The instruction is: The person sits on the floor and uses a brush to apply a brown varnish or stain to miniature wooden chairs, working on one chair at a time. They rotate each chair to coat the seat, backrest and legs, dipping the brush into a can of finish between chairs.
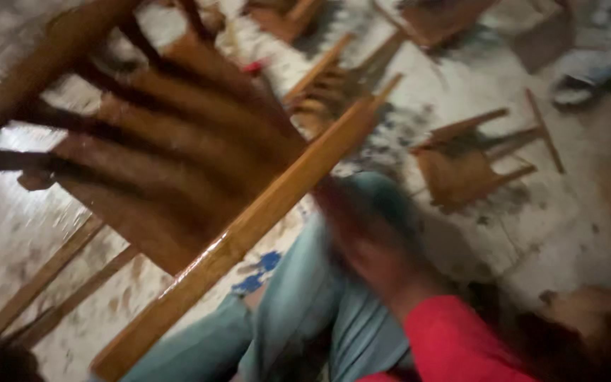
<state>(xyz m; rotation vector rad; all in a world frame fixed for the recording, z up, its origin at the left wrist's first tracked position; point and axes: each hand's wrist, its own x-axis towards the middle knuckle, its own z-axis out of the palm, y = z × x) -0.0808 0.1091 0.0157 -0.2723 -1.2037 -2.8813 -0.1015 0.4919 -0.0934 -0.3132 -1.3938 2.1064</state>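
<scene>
Only 1 view, from the head camera, looks steeply down and slightly forward, tilted and blurred by motion. It sits very near the glossy brown slatted wooden chair frame [199, 155] filling the left half. Beyond lies the pale stained concrete floor [532, 226], strewn with more small wooden chair frames [468, 163].

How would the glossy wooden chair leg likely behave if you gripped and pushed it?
The chair leg looks like solid wood, so probably stiff. Its shiny finish suggests it may be slippery. Joined to the slatted chair, it would likely swing the whole frame, feeling heavy.
</scene>
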